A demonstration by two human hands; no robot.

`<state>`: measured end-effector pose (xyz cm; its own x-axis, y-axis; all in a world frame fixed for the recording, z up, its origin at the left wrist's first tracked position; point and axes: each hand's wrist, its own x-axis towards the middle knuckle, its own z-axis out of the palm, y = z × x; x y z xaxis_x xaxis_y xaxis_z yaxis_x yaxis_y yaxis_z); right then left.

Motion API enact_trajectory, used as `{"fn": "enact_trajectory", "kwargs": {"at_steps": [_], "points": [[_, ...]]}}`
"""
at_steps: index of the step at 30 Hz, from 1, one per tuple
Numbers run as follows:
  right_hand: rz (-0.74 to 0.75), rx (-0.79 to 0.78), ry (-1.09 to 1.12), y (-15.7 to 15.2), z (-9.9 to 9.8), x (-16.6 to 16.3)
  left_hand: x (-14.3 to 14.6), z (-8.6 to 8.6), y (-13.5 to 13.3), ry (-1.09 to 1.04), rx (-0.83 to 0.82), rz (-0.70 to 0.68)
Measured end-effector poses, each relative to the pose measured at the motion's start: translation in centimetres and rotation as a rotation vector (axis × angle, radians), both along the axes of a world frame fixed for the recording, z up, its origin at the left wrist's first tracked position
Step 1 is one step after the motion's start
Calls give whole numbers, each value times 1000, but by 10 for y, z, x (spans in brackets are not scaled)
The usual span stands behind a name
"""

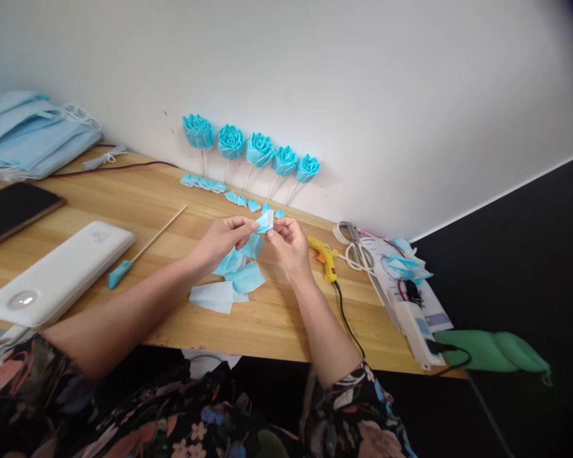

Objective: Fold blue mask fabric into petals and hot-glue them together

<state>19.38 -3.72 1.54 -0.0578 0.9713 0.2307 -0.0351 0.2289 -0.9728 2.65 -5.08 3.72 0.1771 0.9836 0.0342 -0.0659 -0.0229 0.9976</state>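
We wear a dark garment (181,420) printed with pink, orange, blue and green flowers, its short sleeves (358,388) ending near the elbows, leaving our forearms, left hand (219,242) and right hand (291,247) bare.

- Small blue piece (265,221): light blue, thin mask-like fabric, paler on one face.
- State: folded into a small pointed shape, creases visible, edges not flat.
- Pose: held up off the surface, tip pointing up and slightly right.
- Grip: pinched from both sides, left hand (222,240) fingertips on its left edge, right hand (291,245) fingertips on its right edge.
- Place: above the middle of the wooden surface (162,210), between the two hands.
- Lower end: blue fabric hangs below it; can't tell if attached.
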Motion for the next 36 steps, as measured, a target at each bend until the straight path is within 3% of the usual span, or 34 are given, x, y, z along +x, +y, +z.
{"fn": "enact_trajectory", "kwargs": {"at_steps": [9,23,28,36], "points": [[29,18,4,3,-4,0,0,-5,3,-37,-20,-15],[63,106,-80,-3,-1,-3,4,-16,8,-387,-91,-182],[71,91,-77,-4,2,-4,4,-12,8,-413,-125,-142],[62,61,-133,-4,3,-4,0,-8,9,-175,-87,-12]]}}
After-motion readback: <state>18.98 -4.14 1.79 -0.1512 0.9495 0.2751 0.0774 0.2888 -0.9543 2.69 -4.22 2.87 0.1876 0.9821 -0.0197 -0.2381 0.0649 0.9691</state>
